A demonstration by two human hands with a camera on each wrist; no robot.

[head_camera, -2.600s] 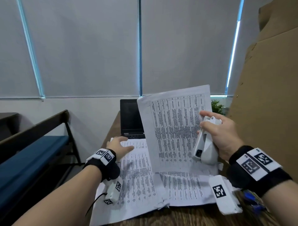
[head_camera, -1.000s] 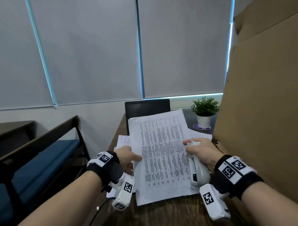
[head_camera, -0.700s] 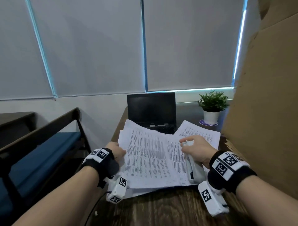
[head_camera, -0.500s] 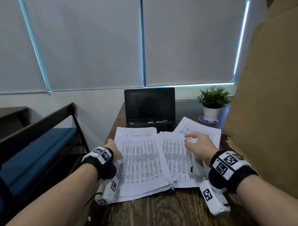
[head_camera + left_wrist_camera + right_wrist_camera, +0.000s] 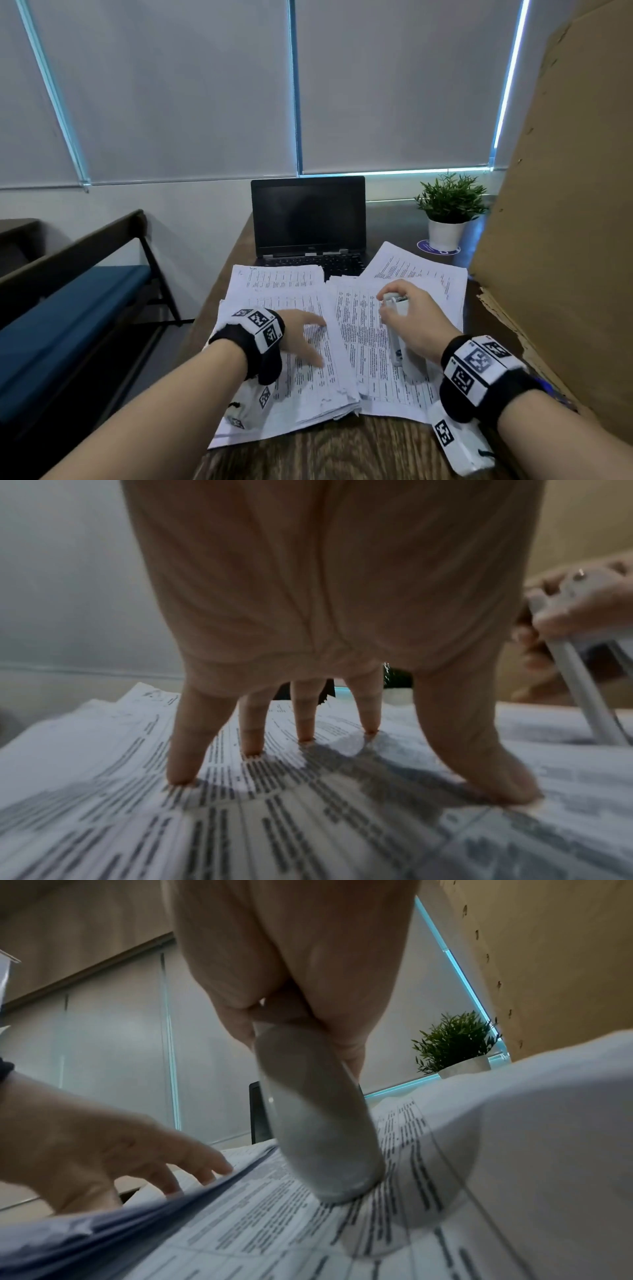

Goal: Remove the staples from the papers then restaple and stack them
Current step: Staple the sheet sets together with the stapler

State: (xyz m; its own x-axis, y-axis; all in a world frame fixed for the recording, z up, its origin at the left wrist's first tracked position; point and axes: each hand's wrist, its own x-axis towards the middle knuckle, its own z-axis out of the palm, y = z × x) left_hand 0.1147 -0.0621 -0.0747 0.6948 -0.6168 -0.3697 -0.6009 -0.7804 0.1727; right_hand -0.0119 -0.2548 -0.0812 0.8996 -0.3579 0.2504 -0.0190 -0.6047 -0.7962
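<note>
Printed papers lie in two overlapping piles on the wooden desk: a thick left stack (image 5: 291, 387) and right sheets (image 5: 370, 342). My left hand (image 5: 303, 337) presses flat on the left stack, straight fingers (image 5: 251, 739) spread with tips on the top page (image 5: 240, 818). My right hand (image 5: 414, 322) grips a white stapler (image 5: 397, 339), whose rear end (image 5: 325, 1145) rests on the right sheets (image 5: 342, 1231). In the right wrist view the left hand (image 5: 113, 1153) shows beside the stack's edge. The stapler's mouth is hidden by my fingers.
A black laptop (image 5: 308, 219) stands open at the back of the desk, papers reaching its keyboard. A small potted plant (image 5: 448, 209) sits back right. A tall cardboard panel (image 5: 565, 205) walls the right side. A blue bench (image 5: 68, 308) stands left of the desk.
The sheaf that stood upright between my hands has come down flat onto the left stack. My left hand slid from the stack's left edge onto its top page. The right hand kept the stapler.
</note>
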